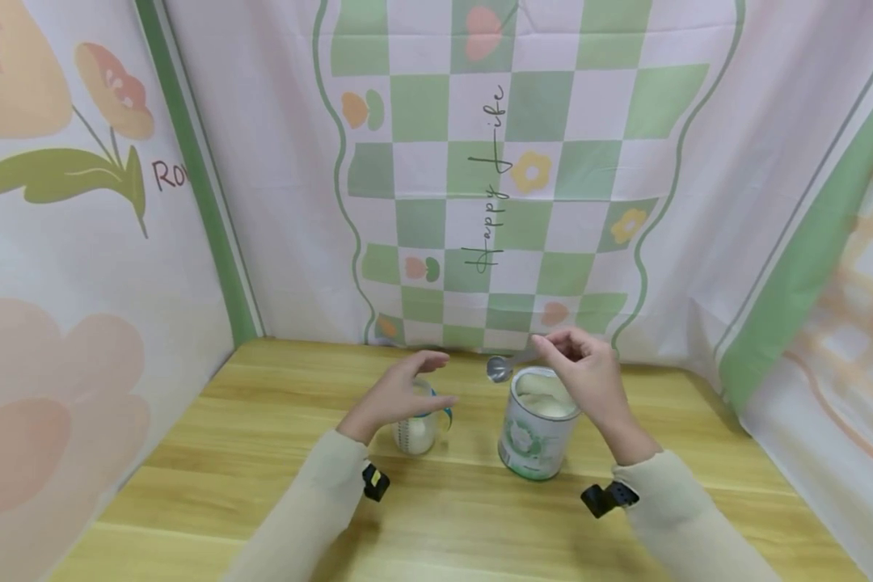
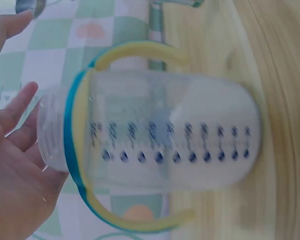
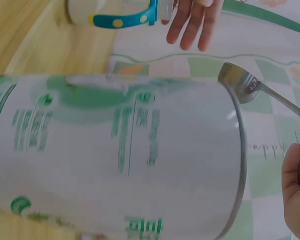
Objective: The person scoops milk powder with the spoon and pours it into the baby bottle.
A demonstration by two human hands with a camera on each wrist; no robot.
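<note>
My right hand [image 1: 582, 376] pinches the handle of a metal measuring spoon [image 1: 499, 369], its bowl held just above and left of an open can [image 1: 534, 440] of pale powder. In the right wrist view the spoon [image 3: 242, 82] shows beyond the can's rim. My left hand [image 1: 400, 392] is beside the top of a clear baby bottle [image 1: 416, 435], thumb and fingers spread apart. The left wrist view shows the bottle [image 2: 164, 130] uncapped, with blue-and-yellow handles, printed measuring marks and whitish contents in its lower part. Whether that hand touches the bottle's neck I cannot tell.
Bottle and can stand side by side on a wood-grain table [image 1: 451, 525]. A checked cloth curtain [image 1: 480, 202] hangs along the table's back edge, and a floral one [image 1: 80, 283] at the left. Each wrist wears a black strap device [image 1: 609, 498].
</note>
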